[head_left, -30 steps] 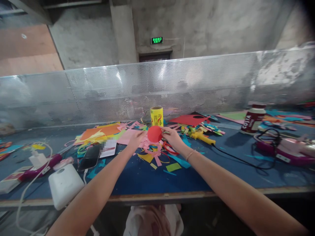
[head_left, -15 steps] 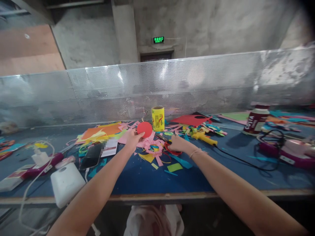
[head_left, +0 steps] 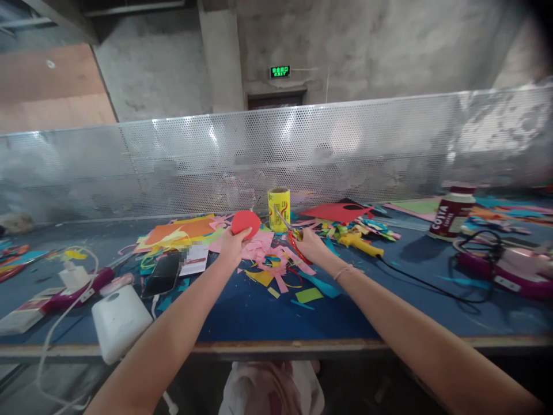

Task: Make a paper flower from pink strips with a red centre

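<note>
My left hand (head_left: 233,243) pinches the lower edge of a round red disc (head_left: 246,225) between thumb and fingers. My right hand (head_left: 309,245) is closed on the red handles of a pair of scissors (head_left: 295,233), whose blades point up and to the left, in front of a yellow roll (head_left: 279,209). The disc and the scissors are apart. Pink paper scraps (head_left: 263,248) lie in a heap between and below my hands.
A phone (head_left: 162,274), a white power bank (head_left: 121,321) and cables lie at the left. To the right are a yellow glue gun (head_left: 360,244) with a black cord, a COSTA bottle (head_left: 451,212) and a purple power strip (head_left: 510,278). A perforated metal panel (head_left: 194,167) stands behind.
The scissors have been lifted off the scraps, their blades now tilted upward. My left hand has shifted slightly left with the red disc.
</note>
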Demonstrator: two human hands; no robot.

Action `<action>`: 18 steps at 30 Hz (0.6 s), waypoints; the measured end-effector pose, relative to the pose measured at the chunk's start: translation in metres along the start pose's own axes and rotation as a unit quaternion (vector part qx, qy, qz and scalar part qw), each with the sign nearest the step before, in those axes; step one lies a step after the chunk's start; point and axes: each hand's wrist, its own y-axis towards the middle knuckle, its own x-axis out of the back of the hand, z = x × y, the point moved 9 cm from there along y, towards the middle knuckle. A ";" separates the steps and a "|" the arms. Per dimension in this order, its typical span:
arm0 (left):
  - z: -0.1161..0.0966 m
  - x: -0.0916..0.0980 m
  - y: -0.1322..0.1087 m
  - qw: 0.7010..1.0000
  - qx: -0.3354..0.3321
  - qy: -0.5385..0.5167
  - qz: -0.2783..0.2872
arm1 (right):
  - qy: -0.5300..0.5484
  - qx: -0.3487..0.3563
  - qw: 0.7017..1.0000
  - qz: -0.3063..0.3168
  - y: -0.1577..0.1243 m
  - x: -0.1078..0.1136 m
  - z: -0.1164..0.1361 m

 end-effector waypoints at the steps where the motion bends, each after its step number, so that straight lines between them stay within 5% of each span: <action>1: -0.001 -0.001 -0.001 1.000 -0.002 -0.016 0.000 | 0.021 0.006 1.000 -0.001 -0.002 -0.002 0.005; 8: -0.008 -0.017 -0.009 0.995 -0.017 -0.087 0.055 | 0.289 0.074 0.949 0.105 -0.023 -0.045 0.030; 18: -0.004 -0.032 -0.023 0.989 0.002 -0.131 0.074 | 0.345 0.085 0.930 0.090 -0.026 -0.051 0.033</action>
